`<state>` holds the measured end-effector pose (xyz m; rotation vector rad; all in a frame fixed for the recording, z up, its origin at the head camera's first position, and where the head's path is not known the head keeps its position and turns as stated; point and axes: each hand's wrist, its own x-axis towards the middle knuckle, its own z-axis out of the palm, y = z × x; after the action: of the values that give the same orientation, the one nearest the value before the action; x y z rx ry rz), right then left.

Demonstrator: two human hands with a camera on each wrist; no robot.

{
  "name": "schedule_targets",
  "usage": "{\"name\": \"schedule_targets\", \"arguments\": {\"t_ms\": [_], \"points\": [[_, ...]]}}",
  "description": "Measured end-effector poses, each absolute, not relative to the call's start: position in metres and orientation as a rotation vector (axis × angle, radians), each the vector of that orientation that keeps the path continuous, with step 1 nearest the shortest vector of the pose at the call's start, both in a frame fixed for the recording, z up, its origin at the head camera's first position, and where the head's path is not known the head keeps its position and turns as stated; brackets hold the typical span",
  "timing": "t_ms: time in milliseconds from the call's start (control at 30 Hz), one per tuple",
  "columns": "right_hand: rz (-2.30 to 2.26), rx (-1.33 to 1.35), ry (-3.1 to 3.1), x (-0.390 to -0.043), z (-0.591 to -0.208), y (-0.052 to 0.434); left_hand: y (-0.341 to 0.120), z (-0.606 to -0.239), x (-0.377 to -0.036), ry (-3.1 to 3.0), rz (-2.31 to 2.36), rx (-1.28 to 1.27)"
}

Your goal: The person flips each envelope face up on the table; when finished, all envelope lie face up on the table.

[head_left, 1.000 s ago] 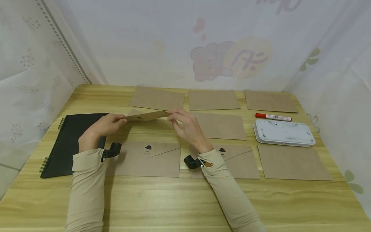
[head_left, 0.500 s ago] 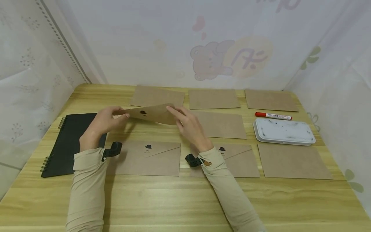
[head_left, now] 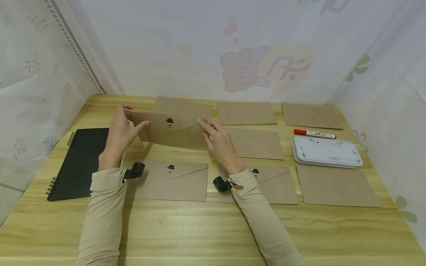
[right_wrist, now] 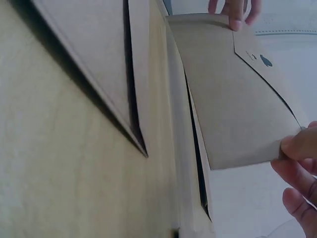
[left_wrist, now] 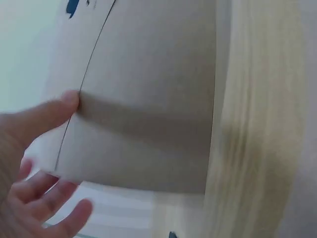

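Note:
A brown kraft envelope stands raised on edge, its flap side with a printed hat and moustache facing me. My left hand pinches its left end, thumb on the front and fingers behind. At the other end, my right hand pinches the right side; the right wrist view shows that thumb on the front near a corner. Below lie two more hat-printed envelopes, one in the front middle and one partly covered by my right wrist.
Plain-side-up envelopes lie at the back middle, back right, centre and front right; another is partly behind the raised one. A black spiral notebook lies left. A white tin case and red marker are right.
The held envelope has tipped from nearly edge-on to upright, bringing its printed front into view. My left hand has risen and turned; my right hand stays at nearly the same spot.

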<state>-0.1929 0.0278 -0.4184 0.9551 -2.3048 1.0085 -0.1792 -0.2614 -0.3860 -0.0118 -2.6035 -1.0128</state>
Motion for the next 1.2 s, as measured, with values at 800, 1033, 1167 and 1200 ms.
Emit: {"name": "schedule_targets", "arguments": {"t_ms": [800,1033,1167,1200], "points": [[0.748,0.818,-2.594,-0.19,-0.426,0.03,-0.245,-0.398,-0.18,-2.944,-0.794,-0.078],[0.684,0.808,-2.734,-0.186,-0.429,0.03,-0.243,-0.406,-0.181,-3.022,-0.806,-0.062],[0.679,0.76,-2.862,-0.185,-0.431,0.029,-0.242,-0.408,-0.182,-3.066,-0.803,-0.052],[0.676,0.751,-2.882,-0.185,-0.432,0.029,-0.242,-0.408,-0.183,-3.07,-0.798,-0.054]]}}
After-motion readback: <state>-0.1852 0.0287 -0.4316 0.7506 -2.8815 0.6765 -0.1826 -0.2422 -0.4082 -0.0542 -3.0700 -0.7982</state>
